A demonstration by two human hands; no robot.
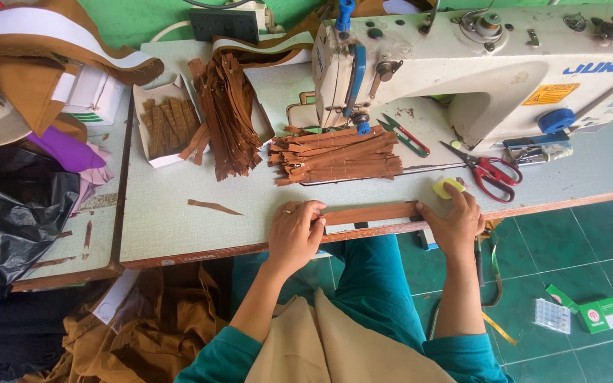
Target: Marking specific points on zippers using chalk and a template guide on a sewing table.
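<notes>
Looking down on a pale grey worktable (pixel 179 220) with a wooden front edge, set on a green tiled floor (pixel 576 248), the view took in a white sewing machine (pixel 477 64) at the far right. Brown fabric strips lay in a loose heap (pixel 228 113) and a flatter stack (pixel 338 156) near the machine's needle end; more sat in a small white box (pixel 168 128). Red-handled scissors (pixel 491 170) rested right of the stack. A black plastic bag (pixel 8 220) slumped on the neighbouring table. At the near edge, one brown strip (pixel 370 212) lay flat, lengthwise. The left hand (pixel 294 230) pressed its left end, fingers curled down on it. The right hand (pixel 455 220) pinned the other end, fingers bent, a yellow piece (pixel 443 189) just beyond the fingertips.
</notes>
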